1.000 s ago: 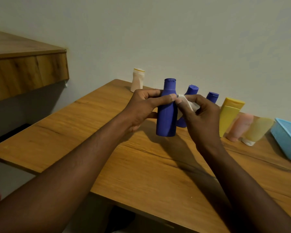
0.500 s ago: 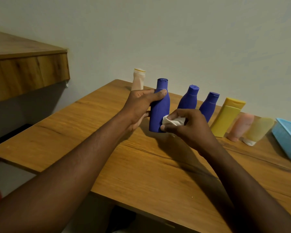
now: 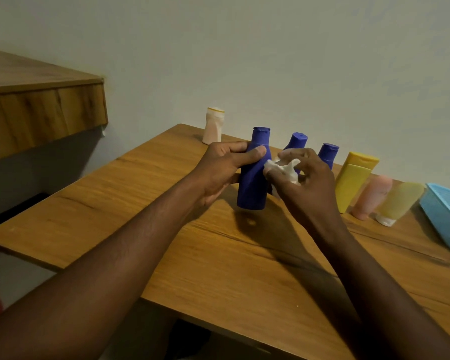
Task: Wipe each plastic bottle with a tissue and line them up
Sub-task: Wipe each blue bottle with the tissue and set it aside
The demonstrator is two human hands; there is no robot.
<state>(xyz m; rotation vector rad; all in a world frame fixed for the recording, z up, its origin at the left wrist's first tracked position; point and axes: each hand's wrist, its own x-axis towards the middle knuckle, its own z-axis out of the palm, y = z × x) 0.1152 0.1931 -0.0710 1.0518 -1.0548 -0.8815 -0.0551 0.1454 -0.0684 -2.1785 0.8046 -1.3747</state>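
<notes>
With left hand (image 3: pixel 224 167), grips blue bottle (image 3: pixel 253 185) round its waist, thumb across front, base just clear of table (image 3: pixel 166 229). Pinches crumpled tissue (image 3: pixel 283 168) against bottle's side, beside left thumb, with right hand (image 3: pixel 307 178). Has lifted tissue from bottle's base to mid-body since half a second ago. Behind right hand: two more blue bottles (image 3: pixel 298 141)

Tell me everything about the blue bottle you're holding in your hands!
It is a dark blue bottle of matte-looking plastic, with a wide body, narrower neck and matching cap. It is nearly upright, its base seemingly just above the table. The left hand grips its upper body, and the right hand presses a crumpled white tissue against its side.
</notes>
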